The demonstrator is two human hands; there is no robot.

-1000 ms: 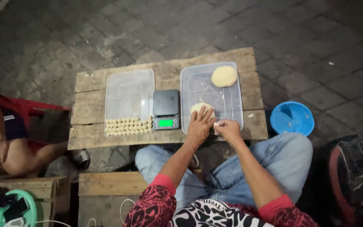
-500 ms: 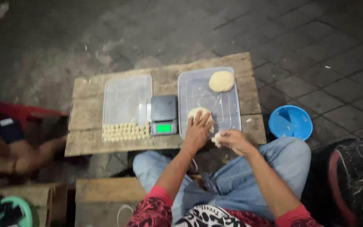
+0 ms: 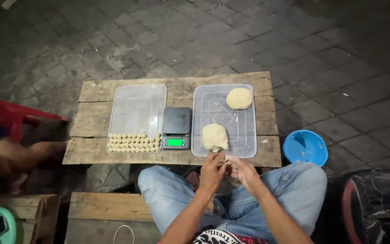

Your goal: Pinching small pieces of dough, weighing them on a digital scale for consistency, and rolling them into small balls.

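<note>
Hands first: I see my left hand (image 3: 213,169) and right hand (image 3: 244,171) meeting just in front of the near table edge, above my knees in blue jeans (image 3: 177,199). Fingers of both are curled inward with fingertips touching; a small pale bit of dough (image 3: 225,159) sits pinched between them, though it is too small for me to tell which hand carries most of the grip. Just beyond, on the wooden plank table (image 3: 267,153), lies the right-hand clear plastic tray (image 3: 249,149); its near left part holds a larger dough lump (image 3: 214,137), close to my hands but apart from them. A second, rounder dough lump (image 3: 239,98) rests in the tray's far right corner. Left of this tray, touching or nearly so, stands a small dark digital scale (image 3: 176,127) with a lit green display. Further left is another clear tray (image 3: 137,106), with rows of small dough balls (image 3: 133,142) packed along its near edge. Right of the table, on the paved ground, sits a blue bowl (image 3: 305,147). At far left, another person's bare leg (image 3: 19,153) shows beside a red chair (image 3: 10,118).
</note>
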